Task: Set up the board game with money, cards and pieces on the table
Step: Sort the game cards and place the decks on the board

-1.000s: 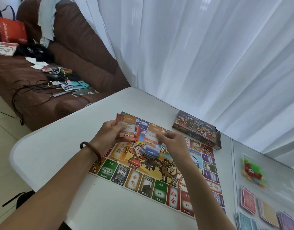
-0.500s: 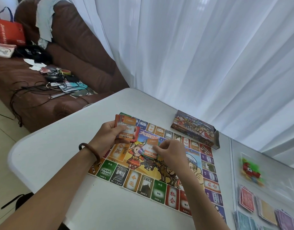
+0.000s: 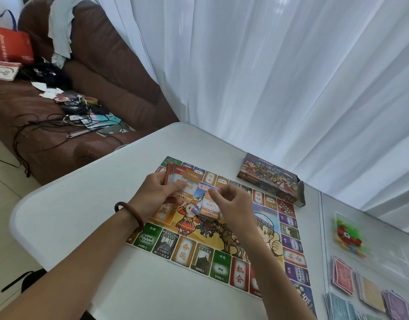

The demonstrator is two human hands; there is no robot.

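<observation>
The colourful game board [image 3: 200, 256] lies flat on the white table [image 3: 88, 204]. My left hand [image 3: 156, 194] grips a fanned stack of orange and red cards [image 3: 183, 179] above the board's far left corner. A small pile of cards [image 3: 209, 207] sits on the middle of the board. My right hand [image 3: 233, 205] hovers over that pile with curled fingers, and its fingertips pinch the upper edge of the top card. The game box [image 3: 270, 179] lies just past the board's far edge.
On the right table section lie a clear bag of coloured pieces [image 3: 346, 236] and stacks of red [image 3: 342, 277], yellow [image 3: 371, 294], purple [image 3: 395, 306] and blue [image 3: 337, 306] paper. A cluttered brown sofa [image 3: 111, 88] stands left; a white curtain [image 3: 268, 77] hangs behind.
My right hand carried a card from beside the left hand's stack down to the middle of the board, onto the small pile. The left hand stayed where it was with its stack.
</observation>
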